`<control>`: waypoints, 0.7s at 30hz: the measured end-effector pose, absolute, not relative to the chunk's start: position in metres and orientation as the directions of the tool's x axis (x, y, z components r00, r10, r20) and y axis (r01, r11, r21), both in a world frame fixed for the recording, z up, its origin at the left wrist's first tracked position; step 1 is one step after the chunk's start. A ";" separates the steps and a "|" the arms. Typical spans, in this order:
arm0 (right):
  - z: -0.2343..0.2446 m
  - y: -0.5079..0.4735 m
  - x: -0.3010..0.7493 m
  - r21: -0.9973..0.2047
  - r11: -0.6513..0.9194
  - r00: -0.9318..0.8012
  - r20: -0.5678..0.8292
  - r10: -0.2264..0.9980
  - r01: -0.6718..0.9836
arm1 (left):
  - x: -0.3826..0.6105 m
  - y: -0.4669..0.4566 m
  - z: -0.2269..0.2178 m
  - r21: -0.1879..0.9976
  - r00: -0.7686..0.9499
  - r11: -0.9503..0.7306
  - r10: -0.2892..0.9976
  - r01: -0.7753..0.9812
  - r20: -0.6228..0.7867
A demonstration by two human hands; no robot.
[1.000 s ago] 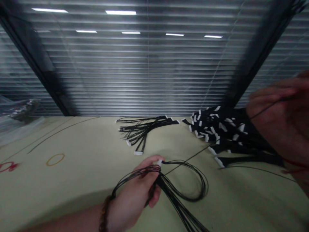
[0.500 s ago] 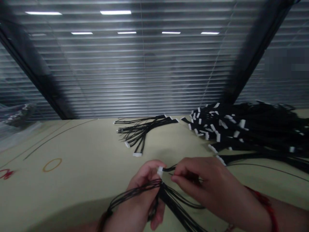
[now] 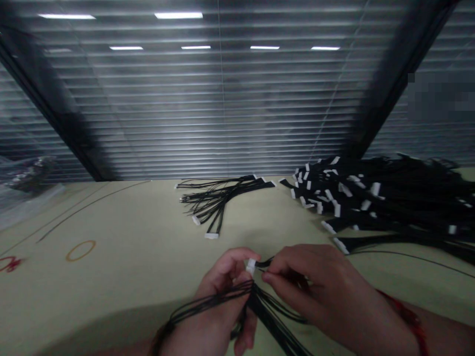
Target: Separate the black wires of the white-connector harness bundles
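Note:
Between the thumb and fingers of my left hand [image 3: 222, 301] is a small white connector [image 3: 251, 267]. Black wires [image 3: 272, 321] run from around it, some over the back of that hand and others down toward the lower edge. My right hand [image 3: 315, 287] is closed in a pinch just right of the connector, on a thin black wire [image 3: 264, 270] whose end points at the connector's side. Another short black lead [image 3: 264, 262] enters the connector above it. The curled fingers of my right hand hide the rest of the wire.
A large pile of black cables with white connectors [image 3: 389, 198] lies at the right. A smaller cable bunch [image 3: 222, 198] sits mid-table near the blinds [image 3: 222, 113]. At the left are a clear bag [image 3: 29, 193], a yellow rubber band [image 3: 80, 250] and a red string [image 3: 13, 264].
My left hand and the connector have shifted slightly right. The wire end in my right hand stays close beside the connector. The view has tilted a little.

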State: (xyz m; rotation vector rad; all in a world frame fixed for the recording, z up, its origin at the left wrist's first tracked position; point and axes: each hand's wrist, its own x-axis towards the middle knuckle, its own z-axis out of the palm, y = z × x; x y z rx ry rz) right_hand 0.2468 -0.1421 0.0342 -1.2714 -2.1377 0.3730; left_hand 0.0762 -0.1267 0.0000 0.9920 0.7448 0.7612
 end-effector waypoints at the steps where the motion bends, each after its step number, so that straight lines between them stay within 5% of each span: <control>1: 0.035 -0.143 0.247 -0.528 0.490 -0.345 0.353 0.869 0.693 | 0.077 -0.127 -0.001 0.914 0.522 0.344 0.831 -0.213 -0.191; 13: 0.031 -0.147 0.242 -0.545 0.491 -0.370 0.323 0.871 0.680 | 0.081 -0.131 0.001 0.939 0.443 0.295 0.876 -0.176 -0.192; 21: 0.027 -0.142 0.242 -0.321 0.580 -0.422 0.445 0.790 0.749 | 0.084 -0.127 0.000 0.945 0.410 0.293 0.887 -0.146 -0.212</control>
